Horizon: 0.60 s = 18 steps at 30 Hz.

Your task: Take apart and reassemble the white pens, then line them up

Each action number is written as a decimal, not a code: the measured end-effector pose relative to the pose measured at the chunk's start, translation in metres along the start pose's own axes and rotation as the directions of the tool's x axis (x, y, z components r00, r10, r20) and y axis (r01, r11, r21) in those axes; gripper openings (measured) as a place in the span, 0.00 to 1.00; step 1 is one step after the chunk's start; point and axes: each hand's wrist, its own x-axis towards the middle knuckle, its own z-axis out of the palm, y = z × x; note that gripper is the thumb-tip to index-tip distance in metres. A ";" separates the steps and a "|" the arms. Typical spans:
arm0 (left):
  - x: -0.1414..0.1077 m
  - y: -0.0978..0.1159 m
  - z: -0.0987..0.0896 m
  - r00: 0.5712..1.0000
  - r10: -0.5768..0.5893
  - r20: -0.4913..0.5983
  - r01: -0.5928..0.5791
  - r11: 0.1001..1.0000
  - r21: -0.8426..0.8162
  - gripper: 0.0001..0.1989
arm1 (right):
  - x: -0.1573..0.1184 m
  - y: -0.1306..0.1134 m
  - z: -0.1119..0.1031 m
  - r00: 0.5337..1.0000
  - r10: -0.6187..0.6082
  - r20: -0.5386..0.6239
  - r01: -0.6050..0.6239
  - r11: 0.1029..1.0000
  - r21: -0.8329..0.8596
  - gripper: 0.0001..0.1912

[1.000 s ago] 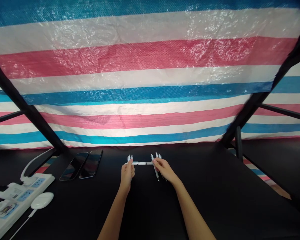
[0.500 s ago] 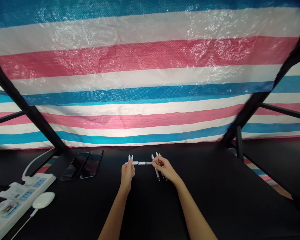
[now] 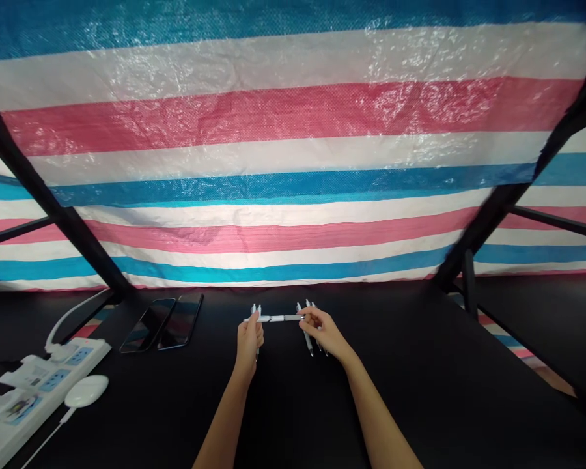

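Observation:
A white pen (image 3: 276,318) lies level across the gap between my hands. My left hand (image 3: 249,340) pinches it near the left end, and my right hand (image 3: 324,331) holds the right end in its fingertips. Under my left hand, a pair of white pens (image 3: 256,310) points away from me, mostly hidden by the palm. A small group of white pens (image 3: 306,335) lies beneath my right fingers, angled slightly, their ends partly covered.
Two smartphones (image 3: 162,323) lie side by side to the left on the black table (image 3: 410,371). Further left are a white power strip (image 3: 53,384) and a round white device (image 3: 86,391) with a cable. A striped tarp (image 3: 293,111) and black frame bars (image 3: 488,215) stand behind.
My right fingers have shifted from lying over the pen to pinching its right end. The whole view has moved slightly, with the table objects sitting a little further right.

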 end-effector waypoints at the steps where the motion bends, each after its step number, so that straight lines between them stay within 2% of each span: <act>1: 0.000 0.000 0.000 1.000 -0.001 -0.002 0.001 1.000 0.003 0.27 | 0.000 0.001 0.000 1.000 0.006 0.005 -0.006 1.000 -0.004 0.15; 7: -0.001 0.004 0.001 1.000 -0.022 0.005 0.022 1.000 0.010 0.28 | 0.001 0.002 0.002 0.999 0.027 0.023 -0.027 1.000 -0.015 0.16; 11: -0.003 0.005 0.001 1.000 0.014 0.006 -0.014 1.000 0.000 0.27 | 0.000 -0.003 0.005 0.998 0.017 0.059 -0.017 1.000 -0.009 0.16; 18: -0.001 -0.001 0.000 1.000 0.010 0.008 -0.010 0.999 0.036 0.27 | -0.001 -0.012 0.004 0.996 0.037 0.078 -0.033 0.998 -0.049 0.23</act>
